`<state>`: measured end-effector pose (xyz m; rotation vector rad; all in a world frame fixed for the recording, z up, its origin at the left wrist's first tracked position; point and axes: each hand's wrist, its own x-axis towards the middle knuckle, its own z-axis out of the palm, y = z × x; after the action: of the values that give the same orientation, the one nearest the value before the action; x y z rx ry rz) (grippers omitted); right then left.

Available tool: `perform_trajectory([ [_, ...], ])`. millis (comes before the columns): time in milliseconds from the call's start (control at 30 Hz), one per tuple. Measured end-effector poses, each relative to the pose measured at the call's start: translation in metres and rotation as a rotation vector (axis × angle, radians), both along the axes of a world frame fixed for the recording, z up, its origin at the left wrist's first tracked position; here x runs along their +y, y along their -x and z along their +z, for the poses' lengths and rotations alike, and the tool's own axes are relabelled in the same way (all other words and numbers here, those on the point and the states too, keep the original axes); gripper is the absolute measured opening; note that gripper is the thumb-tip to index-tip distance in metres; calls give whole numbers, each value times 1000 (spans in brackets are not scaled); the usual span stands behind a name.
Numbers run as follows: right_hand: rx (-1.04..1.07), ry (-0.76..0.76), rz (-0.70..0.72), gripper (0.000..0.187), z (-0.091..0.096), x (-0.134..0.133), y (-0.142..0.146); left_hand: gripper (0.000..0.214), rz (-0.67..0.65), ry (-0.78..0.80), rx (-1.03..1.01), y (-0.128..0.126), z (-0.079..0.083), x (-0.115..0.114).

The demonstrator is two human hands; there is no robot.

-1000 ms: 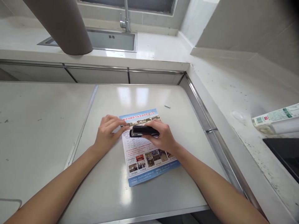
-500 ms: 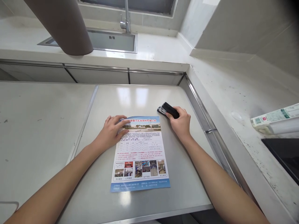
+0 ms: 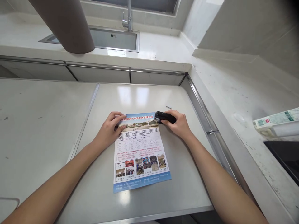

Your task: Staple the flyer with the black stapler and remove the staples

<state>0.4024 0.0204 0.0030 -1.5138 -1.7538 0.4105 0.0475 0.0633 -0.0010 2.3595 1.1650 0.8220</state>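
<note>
A printed flyer with blue borders, text and small photos lies on the light tabletop. My left hand grips its upper left edge, with the thumb and a finger resting over the paper. My right hand is closed around a black stapler. The stapler's front end is at the flyer's upper right corner, and its jaws meet the paper's edge there. Just beyond the stapler lies a small strip of staples on the table.
A steel sink with a faucet is set in the counter behind the table. A brown column-like object stands before it. On the right counter are a green-and-white package and a black panel.
My right hand has brought the stapler left and nearer, onto the flyer's upper right corner. The staple strip now shows behind it. The flyer has shifted slightly under my left hand.
</note>
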Motion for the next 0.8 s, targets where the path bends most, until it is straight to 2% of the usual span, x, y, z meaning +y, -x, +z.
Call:
perform_trajectory([
  [100, -29, -44, 104, 33, 2, -3, 7, 35, -30, 3, -2, 0, -1, -1],
  [200, -151, -92, 122, 43, 0, -4, 12, 36, -64, 23, 6, 0, -1, -2],
  [300, -247, -95, 96, 42, -4, -4, 14, 37, -85, 42, 16, -1, -1, -2],
  [800, -388, -86, 99, 46, -7, -4, 16, 34, -99, 28, 20, -2, -2, -3],
])
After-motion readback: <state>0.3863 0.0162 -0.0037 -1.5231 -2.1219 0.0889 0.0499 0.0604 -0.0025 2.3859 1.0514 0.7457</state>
